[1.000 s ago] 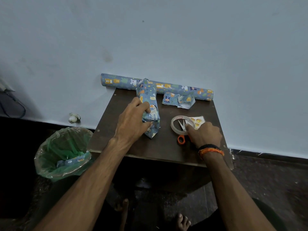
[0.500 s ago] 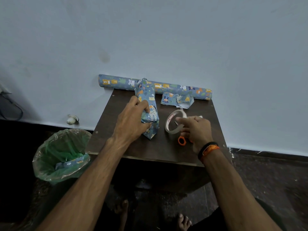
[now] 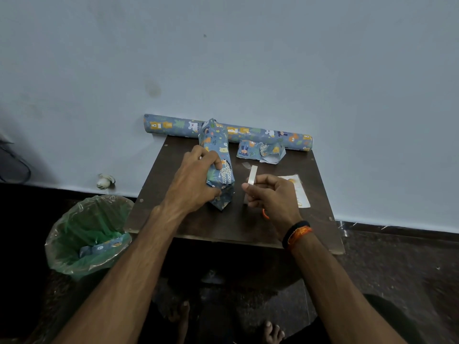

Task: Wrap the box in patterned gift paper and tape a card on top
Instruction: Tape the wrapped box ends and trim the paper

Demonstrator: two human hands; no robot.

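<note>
No words, brands or numbers can be read. The gift paper on the wrapped box and the roll carries only animal pictures, and the card shows orange marks too blurred to make out.

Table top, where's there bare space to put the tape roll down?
Bare wood shows on the table left of the left hand, and along the near edge below both hands. The back right is crowded: paper roll, paper scraps, card. The wrapped box fills the middle; the right hand holds the tape roll.
</note>
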